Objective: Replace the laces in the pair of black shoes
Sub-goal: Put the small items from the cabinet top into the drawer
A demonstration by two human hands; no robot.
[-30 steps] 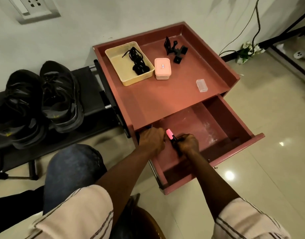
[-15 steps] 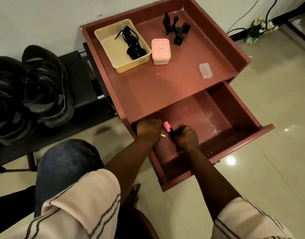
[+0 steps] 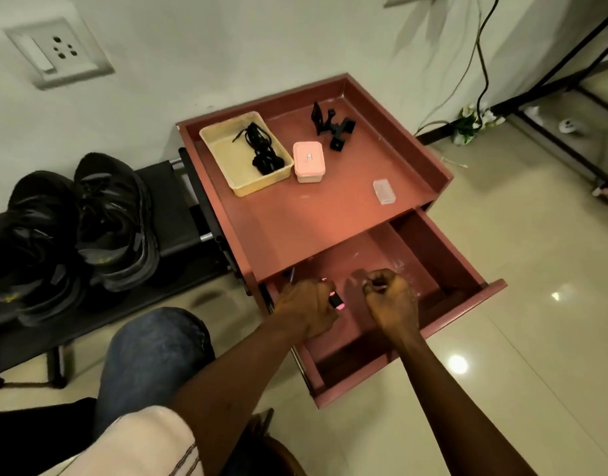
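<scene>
One tray (image 3: 231, 163) w/ laces (image 3: 261, 150), pink box (image 3: 308, 161) beside; L fingers (image 3: 320, 293) round poss. lighter (image 3: 336, 301).

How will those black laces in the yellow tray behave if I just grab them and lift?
The black laces lie in loose coils and loops, so they are probably floppy and will dangle. They look bunched together, so one lace may drag the others out of the yellow tray. Being thin cord, they are likely very light.
</scene>
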